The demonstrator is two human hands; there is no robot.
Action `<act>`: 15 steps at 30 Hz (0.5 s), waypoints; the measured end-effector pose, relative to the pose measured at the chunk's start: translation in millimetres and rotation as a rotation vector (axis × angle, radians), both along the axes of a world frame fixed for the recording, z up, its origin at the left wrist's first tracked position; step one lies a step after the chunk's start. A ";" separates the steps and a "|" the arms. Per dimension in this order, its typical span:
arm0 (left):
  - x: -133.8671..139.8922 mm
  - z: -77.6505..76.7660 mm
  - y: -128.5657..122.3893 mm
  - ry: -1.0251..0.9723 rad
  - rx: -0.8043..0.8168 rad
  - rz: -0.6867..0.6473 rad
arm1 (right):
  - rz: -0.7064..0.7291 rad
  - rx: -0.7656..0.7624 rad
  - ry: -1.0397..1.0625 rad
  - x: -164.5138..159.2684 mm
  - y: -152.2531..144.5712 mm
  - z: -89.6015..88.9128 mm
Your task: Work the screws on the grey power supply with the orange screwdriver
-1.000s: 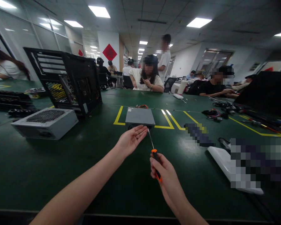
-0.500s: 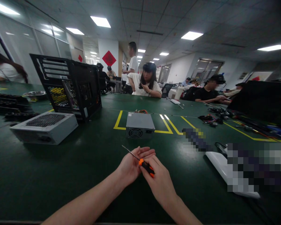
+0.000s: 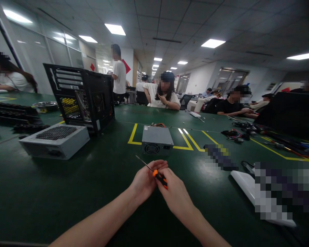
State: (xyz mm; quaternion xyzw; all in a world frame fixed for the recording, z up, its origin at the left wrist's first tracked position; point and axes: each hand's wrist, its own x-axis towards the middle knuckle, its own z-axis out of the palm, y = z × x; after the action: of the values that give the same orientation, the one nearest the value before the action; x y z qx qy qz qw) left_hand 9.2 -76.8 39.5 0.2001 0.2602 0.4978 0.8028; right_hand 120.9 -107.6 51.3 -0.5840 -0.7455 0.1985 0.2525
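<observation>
Lower centre: your right grip (image 3: 176, 187) is closed around the handle of the orange-and-black screwdriver (image 3: 159, 177), its shaft pointing up and left. Your left grip (image 3: 145, 181) is palm up and loosely cupped just beside the handle; whether anything small lies in it, you cannot tell.

Progress: tool in hand. Its tip touches nothing, so no fastener is being driven. Just beyond, centre frame, the grey power supply (image 3: 158, 137) sits on the desk (image 3: 105, 192), fan end toward you, wires behind, its housing apparently closed. Screws are too small to make out, so how many are done or left stays undetermined.

Surroundings: white slab (image 3: 247, 187) lower right; second power supply (image 3: 54, 133) at left, well apart from your hands. Behind that, the black computer case (image 3: 91, 99) stands upright and blocks part of the view. Loose cables (image 3: 234, 135) lie right of centre, a metal bowl (image 3: 46, 106) at left. Upper centre, a person in white (image 3: 167, 97) leans at the far edge.
</observation>
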 end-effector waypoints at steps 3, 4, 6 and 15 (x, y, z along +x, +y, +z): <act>-1.5 0.5 3.4 -0.004 0.018 0.022 | -0.004 0.036 -0.026 -3.2 0.8 -4.0; -2.0 -0.2 4.9 -0.013 0.019 0.027 | -0.002 0.049 -0.024 -3.0 1.7 -5.7; -2.6 -2.8 7.6 -0.030 0.009 0.031 | 0.004 0.077 0.014 -0.7 4.2 -9.0; 1.1 -11.7 -0.3 0.118 0.072 -0.117 | -0.066 0.494 0.238 16.1 10.2 -16.8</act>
State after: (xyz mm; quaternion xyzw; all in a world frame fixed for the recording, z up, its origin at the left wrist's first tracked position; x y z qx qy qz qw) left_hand 10.2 -77.1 27.8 0.2726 0.2770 0.4465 0.8060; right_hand 137.0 -97.4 34.4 -0.5011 -0.7170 0.0695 0.4795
